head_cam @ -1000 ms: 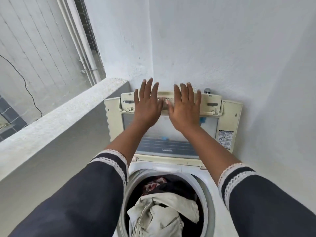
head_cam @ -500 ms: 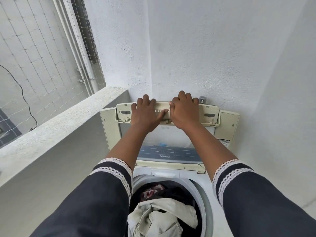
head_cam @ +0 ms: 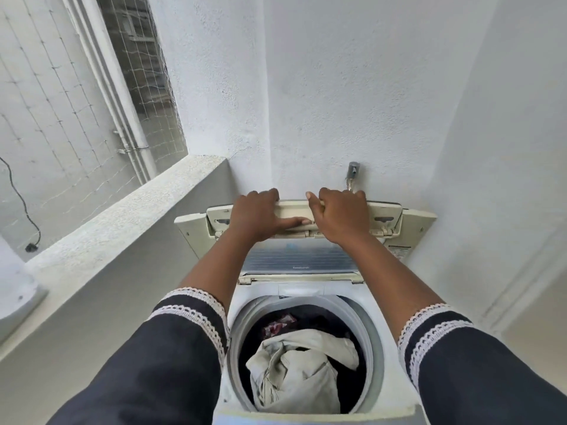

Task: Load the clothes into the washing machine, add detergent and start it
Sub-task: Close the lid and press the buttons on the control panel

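Washing machine (head_cam: 306,406) stands in the corner below the person, its folding lid (head_cam: 380,220) raised and leaning back toward the white wall (head_cam: 337,87). Both hands grasp the lid's top edge. The left hand (head_cam: 257,214) curls its fingers over that edge, thumb stretched along the lid's front face toward the middle. The right hand (head_cam: 340,213) has its fingers hooked over the same edge just beside the left, so each grip is clenched on the lid. Clothes (head_cam: 294,363) lie in the open drum (head_cam: 372,348) beneath the forearms, a pale crumpled garment on top of dark ones. A metal tap (head_cam: 352,173) juts from the wall behind the right hand. A concrete ledge (head_cam: 122,216) runs along the left.
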Motion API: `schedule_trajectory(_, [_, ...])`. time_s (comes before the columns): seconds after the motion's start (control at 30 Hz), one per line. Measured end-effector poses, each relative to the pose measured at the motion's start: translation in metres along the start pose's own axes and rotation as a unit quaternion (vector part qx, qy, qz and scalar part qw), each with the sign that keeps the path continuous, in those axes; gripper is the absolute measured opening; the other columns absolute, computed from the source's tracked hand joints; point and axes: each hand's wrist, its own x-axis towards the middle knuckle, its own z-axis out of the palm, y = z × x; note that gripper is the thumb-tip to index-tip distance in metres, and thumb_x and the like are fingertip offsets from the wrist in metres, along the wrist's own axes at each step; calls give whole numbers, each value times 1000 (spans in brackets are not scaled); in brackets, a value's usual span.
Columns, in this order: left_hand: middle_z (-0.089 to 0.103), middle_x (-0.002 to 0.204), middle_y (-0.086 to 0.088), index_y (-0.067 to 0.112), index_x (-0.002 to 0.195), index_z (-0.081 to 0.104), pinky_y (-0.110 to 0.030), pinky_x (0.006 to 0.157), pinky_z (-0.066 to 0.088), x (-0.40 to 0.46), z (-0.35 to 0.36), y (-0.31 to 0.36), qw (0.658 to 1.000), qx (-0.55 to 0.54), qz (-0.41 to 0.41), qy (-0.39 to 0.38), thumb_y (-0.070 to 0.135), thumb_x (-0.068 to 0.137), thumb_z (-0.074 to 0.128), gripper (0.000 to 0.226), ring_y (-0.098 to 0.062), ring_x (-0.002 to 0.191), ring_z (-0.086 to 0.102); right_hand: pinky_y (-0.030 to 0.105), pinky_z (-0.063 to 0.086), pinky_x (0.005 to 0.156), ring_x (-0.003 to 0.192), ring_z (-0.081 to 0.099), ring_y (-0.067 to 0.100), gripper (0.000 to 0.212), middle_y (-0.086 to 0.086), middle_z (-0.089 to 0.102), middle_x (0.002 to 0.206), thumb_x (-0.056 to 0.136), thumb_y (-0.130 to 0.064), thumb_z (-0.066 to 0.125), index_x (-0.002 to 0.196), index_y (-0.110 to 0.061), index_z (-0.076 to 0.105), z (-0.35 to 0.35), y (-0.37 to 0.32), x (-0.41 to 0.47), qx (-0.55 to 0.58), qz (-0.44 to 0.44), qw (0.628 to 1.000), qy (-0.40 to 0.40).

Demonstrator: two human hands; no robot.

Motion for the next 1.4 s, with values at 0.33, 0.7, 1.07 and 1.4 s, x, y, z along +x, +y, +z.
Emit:
schedule_trajectory(0.33, [56,68,7,21,77,57,-28,59,38,-68,-7,8,996,17,52,-67,96,56,47,79,-19,68,54,40,33,79,66,46,24,66,3,67,74,101,-57,20,84,-18,70,-23,-27,-77,-80,63,993,-58])
schedule_trajectory(0.7, [68,102,-1,18,101,53,-36,79,37,-187,53,18,990,26,134,-41,85,75,37,74,-25,97,63,45,28,88,94,57,25,68,-3,67,92,91,-68,1,87,-24,53,-19,-32,-208,-84,42,985,-142])
schedule_trajectory(1.07, [62,117,-4,16,113,50,-36,91,36,-253,92,18,972,0,167,-162,78,85,33,70,-25,108,55,46,26,96,101,52,19,52,-8,61,99,91,-73,17,89,-29,44,3,-31,-282,-69,74,956,-275])
schedule_trajectory(1.4, [0,164,-8,10,155,-11,-49,122,-5,-316,148,3,914,-44,200,-349,95,62,24,130,-25,151,-2,50,1,122,153,5,15,65,-2,12,166,103,-56,22,158,-21,15,32,-18,-338,45,120,880,-458])
